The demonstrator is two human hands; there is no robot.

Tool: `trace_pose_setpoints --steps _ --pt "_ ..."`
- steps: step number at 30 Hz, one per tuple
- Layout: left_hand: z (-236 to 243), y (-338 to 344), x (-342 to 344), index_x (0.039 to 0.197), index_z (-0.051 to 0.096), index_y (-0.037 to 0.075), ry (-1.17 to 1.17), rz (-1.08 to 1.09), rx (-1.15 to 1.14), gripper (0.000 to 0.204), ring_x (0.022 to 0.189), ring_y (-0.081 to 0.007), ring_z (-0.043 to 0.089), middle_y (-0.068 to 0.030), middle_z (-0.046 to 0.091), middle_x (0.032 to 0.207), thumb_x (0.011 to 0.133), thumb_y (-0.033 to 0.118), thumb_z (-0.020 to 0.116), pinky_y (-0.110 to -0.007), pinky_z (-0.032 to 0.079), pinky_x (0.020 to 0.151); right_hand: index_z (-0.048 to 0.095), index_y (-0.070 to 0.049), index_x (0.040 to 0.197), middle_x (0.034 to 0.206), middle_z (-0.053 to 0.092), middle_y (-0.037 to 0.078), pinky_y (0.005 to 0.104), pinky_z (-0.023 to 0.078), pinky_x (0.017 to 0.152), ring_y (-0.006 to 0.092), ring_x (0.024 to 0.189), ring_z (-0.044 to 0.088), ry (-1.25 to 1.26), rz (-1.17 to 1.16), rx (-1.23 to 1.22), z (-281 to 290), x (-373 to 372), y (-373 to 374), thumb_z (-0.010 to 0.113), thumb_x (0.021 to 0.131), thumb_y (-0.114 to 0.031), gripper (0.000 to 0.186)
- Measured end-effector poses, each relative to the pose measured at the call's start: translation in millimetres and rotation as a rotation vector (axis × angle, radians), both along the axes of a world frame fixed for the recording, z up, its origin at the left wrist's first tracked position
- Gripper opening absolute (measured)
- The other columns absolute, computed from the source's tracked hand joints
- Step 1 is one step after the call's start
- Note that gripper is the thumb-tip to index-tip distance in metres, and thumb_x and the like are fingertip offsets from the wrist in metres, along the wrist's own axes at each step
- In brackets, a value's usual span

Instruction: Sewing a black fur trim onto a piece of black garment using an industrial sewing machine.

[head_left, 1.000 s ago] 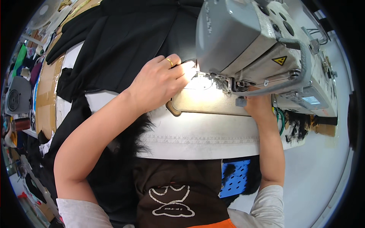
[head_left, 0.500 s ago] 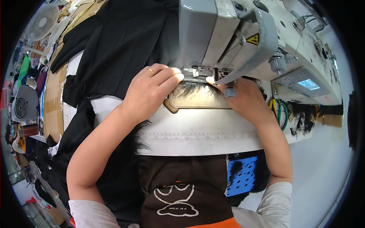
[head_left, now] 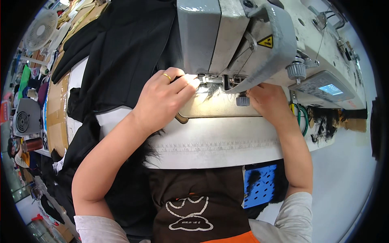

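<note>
At the sewing machine (head_left: pixel 198 36), my left hand (head_left: pixel 164 97) is closed on the edge of the black fabric (head_left: pixel 117 52) just left of the presser foot (head_left: pixel 208 79). A gold ring is on one finger. My right hand (head_left: pixel 267 101) sits curled right of the needle area, partly behind the grey knob and guard; what its fingers hold is hidden. A little dark fur (head_left: pixel 208 93) shows below the presser foot over the lit metal plate (head_left: pixel 210 107). More black fur (head_left: pixel 148 150) hangs by my left forearm.
A white work table (head_left: pixel 210 150) with a printed ruler spans the front. Green-handled scissors (head_left: pixel 300 117) and fur scraps (head_left: pixel 322 125) lie right. A control panel (head_left: pixel 328 89) is on the machine. A fan (head_left: pixel 40 30), cardboard (head_left: pixel 56 117) and a seated person (head_left: pixel 20 156) are at the left.
My right hand rose toward the needle, then drew slightly back to the right. My left hand stays on the fabric. The view has shifted, so the machine appears farther left.
</note>
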State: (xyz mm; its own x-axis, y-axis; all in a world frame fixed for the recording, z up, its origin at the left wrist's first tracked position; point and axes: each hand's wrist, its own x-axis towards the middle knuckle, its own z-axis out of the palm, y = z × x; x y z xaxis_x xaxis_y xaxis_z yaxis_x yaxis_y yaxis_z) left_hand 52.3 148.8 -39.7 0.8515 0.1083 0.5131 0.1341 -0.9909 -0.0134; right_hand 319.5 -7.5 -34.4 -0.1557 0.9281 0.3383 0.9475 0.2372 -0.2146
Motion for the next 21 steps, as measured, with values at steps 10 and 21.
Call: trace_pose_setpoints --steps 10,21 --pt "-4.7 5.1 3.9 0.083 0.061 0.010 -0.007 -0.022 -0.005 0.010 0.094 -0.0202 0.062 -0.0007 0.061 0.081 0.074 0.010 0.067 -0.033 0.051 0.072 0.070 -0.003 0.087 0.079 0.069 0.014 0.0462 0.052 0.063 0.0392 0.074 0.066 0.029 -0.058 0.053 -4.5 3.2 -2.1 0.075 0.078 -0.002 0.010" --pt "-4.0 7.7 5.4 0.082 0.060 0.010 -0.003 -0.016 0.002 0.010 0.097 -0.0213 0.061 -0.0022 0.061 0.083 0.075 0.008 0.067 -0.033 0.051 0.072 0.073 -0.023 0.117 0.086 0.074 0.005 0.0416 0.057 0.059 0.0302 0.073 0.071 0.002 -0.133 0.010 -11.7 7.5 -4.1 0.070 0.093 -0.016 0.025"
